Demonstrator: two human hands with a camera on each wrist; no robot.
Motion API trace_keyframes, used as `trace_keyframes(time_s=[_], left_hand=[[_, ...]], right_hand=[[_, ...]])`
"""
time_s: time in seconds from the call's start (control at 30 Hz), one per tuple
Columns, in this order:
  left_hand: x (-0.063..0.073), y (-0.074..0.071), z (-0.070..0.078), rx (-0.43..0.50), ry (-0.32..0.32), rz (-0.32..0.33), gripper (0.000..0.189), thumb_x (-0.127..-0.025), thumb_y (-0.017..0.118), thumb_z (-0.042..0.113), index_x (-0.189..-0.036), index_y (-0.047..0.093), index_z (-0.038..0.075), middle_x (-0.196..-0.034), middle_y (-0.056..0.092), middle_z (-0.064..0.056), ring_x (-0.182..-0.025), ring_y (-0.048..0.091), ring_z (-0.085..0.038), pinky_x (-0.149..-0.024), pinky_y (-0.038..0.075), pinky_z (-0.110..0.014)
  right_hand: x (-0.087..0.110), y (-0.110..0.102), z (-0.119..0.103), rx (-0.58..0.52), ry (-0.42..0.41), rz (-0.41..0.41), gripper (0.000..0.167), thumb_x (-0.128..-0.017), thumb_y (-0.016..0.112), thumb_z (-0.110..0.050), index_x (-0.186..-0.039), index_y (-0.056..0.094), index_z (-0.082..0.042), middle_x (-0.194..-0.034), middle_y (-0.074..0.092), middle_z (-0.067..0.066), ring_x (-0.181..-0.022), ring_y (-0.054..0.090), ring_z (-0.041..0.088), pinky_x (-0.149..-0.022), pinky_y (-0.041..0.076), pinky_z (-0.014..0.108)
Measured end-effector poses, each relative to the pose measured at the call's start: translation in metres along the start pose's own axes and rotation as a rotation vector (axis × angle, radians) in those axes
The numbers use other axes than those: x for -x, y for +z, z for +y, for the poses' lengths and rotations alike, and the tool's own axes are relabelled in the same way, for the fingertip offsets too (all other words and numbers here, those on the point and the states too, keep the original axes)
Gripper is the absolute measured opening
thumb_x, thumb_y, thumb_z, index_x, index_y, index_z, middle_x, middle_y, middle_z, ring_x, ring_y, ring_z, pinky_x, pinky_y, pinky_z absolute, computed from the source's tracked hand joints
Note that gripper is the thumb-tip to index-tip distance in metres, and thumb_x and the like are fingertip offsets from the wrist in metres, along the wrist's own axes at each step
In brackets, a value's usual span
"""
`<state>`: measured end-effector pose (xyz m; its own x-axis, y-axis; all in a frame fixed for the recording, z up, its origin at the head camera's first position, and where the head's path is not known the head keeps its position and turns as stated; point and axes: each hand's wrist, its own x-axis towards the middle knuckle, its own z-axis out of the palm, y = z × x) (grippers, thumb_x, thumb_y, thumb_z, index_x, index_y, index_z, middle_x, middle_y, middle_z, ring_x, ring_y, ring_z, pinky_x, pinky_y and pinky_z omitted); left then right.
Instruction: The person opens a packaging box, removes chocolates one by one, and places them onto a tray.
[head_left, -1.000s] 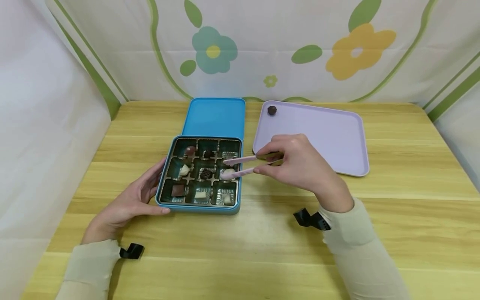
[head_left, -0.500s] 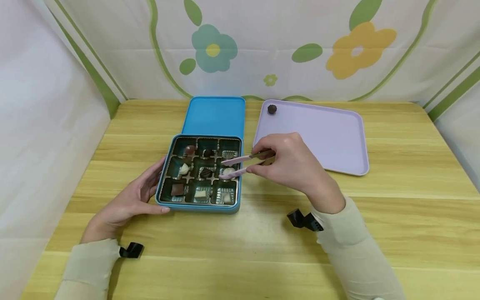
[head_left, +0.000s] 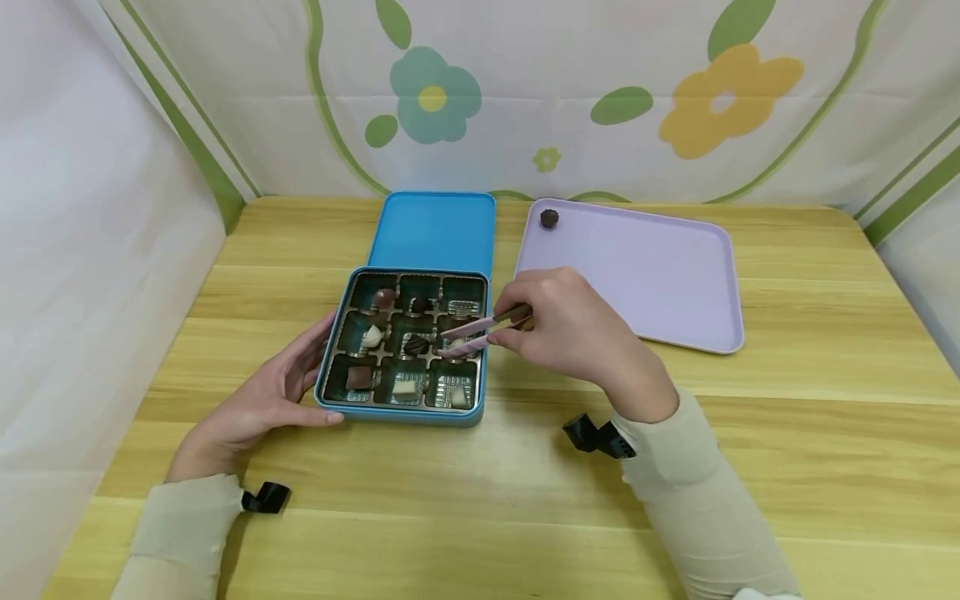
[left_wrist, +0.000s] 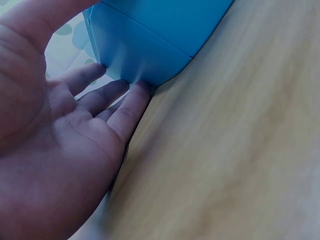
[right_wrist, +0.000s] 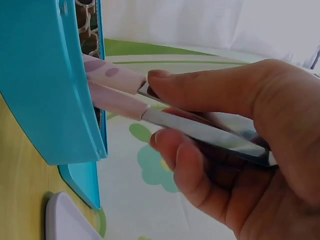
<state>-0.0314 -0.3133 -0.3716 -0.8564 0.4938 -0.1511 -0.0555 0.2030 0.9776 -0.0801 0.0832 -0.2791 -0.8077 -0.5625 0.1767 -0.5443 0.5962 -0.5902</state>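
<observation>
A blue tin (head_left: 408, 417) holds a dark insert with nine-pocket-style square sections, most with a chocolate in them. My left hand (head_left: 273, 396) rests against its near left corner, thumb along the front and fingertips touching the side wall, as the left wrist view shows. Over the right edge, my right hand (head_left: 573, 337) pinches pink-tipped metal tongs (right_wrist: 116, 76) between thumb and fingers. In the head view the tong tips reach into the middle right section, around a pale chocolate (head_left: 457, 343) that they partly hide. A striped dark chocolate (head_left: 416, 344) sits in the centre section.
The tin's blue lid (head_left: 433, 229) lies behind it. A lilac tray (head_left: 637, 275) stands at the back right, a dark round chocolate (head_left: 549, 218) in its far left corner. A flowered curtain (head_left: 525, 100) backs the wooden table (head_left: 450, 517).
My right hand has shifted a little left, and the tong tips have drawn closer together around the pale chocolate. The left hand keeps its place on the tin.
</observation>
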Motion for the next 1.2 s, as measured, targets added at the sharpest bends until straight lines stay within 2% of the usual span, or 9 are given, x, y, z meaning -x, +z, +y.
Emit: trace_keyframes(time_s=[0.23, 0.4, 0.6, 0.77, 0.93, 1.03, 1.2], left_hand=[[0.001, -0.002, -0.001, 0.026, 0.007, -0.013, 0.122, -0.088, 0.08, -0.013, -0.175, 0.006, 0.029, -0.184, 0.005, -0.008, -0.151, 0.041, 0.002, -0.111, 0.048, -0.015], [0.001, -0.002, -0.002, 0.021, 0.015, -0.014, 0.121, -0.088, 0.079, -0.013, -0.175, 0.005, 0.029, -0.184, 0.004, -0.009, -0.151, 0.041, 0.004, -0.111, 0.048, -0.014], [0.0, -0.002, -0.002, 0.018, 0.009, -0.015, 0.122, -0.088, 0.079, -0.012, -0.175, 0.005, 0.029, -0.184, 0.003, -0.008, -0.151, 0.04, 0.005, -0.112, 0.047, -0.014], [-0.001, -0.001, -0.001, 0.015, 0.002, -0.013, 0.122, -0.088, 0.08, -0.012, -0.175, 0.005, 0.03, -0.184, 0.004, -0.008, -0.152, 0.039, 0.004, -0.112, 0.046, -0.013], [-0.004, 0.0, 0.0, 0.005, 0.01, -0.011, 0.123, -0.087, 0.081, -0.012, -0.175, 0.006, 0.03, -0.184, 0.006, -0.008, -0.152, 0.039, 0.004, -0.112, 0.046, -0.013], [-0.004, 0.001, 0.0, 0.005, 0.025, -0.013, 0.123, -0.087, 0.08, -0.013, -0.175, 0.007, 0.029, -0.183, 0.006, -0.009, -0.152, 0.039, 0.004, -0.112, 0.046, -0.013], [-0.001, 0.001, -0.001, 0.028, 0.052, -0.022, 0.121, -0.087, 0.078, -0.016, -0.176, 0.007, 0.025, -0.183, 0.005, -0.01, -0.153, 0.04, 0.002, -0.111, 0.048, -0.015]], right_hand=[[0.0, -0.002, 0.015, -0.102, 0.029, 0.032, 0.011, -0.085, 0.092, -0.012, -0.091, 0.083, -0.01, -0.086, 0.081, 0.0, -0.074, 0.072, 0.012, -0.066, 0.058, 0.03], [0.002, -0.006, 0.029, -0.202, 0.125, 0.056, 0.008, -0.087, 0.091, -0.014, -0.091, 0.084, -0.014, -0.088, 0.082, 0.0, -0.076, 0.072, 0.015, -0.065, 0.058, 0.028], [0.004, -0.006, 0.051, -0.377, 0.229, 0.057, 0.007, -0.089, 0.089, -0.016, -0.093, 0.085, -0.013, -0.084, 0.081, 0.005, -0.067, 0.072, 0.018, -0.058, 0.056, 0.026], [0.006, -0.009, 0.064, -0.486, 0.292, 0.041, 0.011, -0.089, 0.089, -0.015, -0.098, 0.084, -0.009, -0.086, 0.081, 0.007, -0.07, 0.077, 0.022, -0.063, 0.062, 0.029], [0.01, -0.013, 0.073, -0.555, 0.319, 0.073, 0.016, -0.09, 0.088, -0.011, -0.102, 0.083, -0.003, -0.084, 0.081, 0.008, -0.068, 0.077, 0.027, -0.066, 0.066, 0.039], [0.011, -0.014, 0.079, -0.597, 0.312, 0.1, 0.016, -0.091, 0.086, -0.006, -0.104, 0.082, 0.002, -0.084, 0.081, 0.007, -0.065, 0.076, 0.026, -0.067, 0.066, 0.044], [0.014, -0.013, 0.088, -0.627, 0.298, 0.137, 0.016, -0.091, 0.085, -0.006, -0.105, 0.081, 0.003, -0.085, 0.08, 0.003, -0.065, 0.075, 0.021, -0.068, 0.066, 0.039]])
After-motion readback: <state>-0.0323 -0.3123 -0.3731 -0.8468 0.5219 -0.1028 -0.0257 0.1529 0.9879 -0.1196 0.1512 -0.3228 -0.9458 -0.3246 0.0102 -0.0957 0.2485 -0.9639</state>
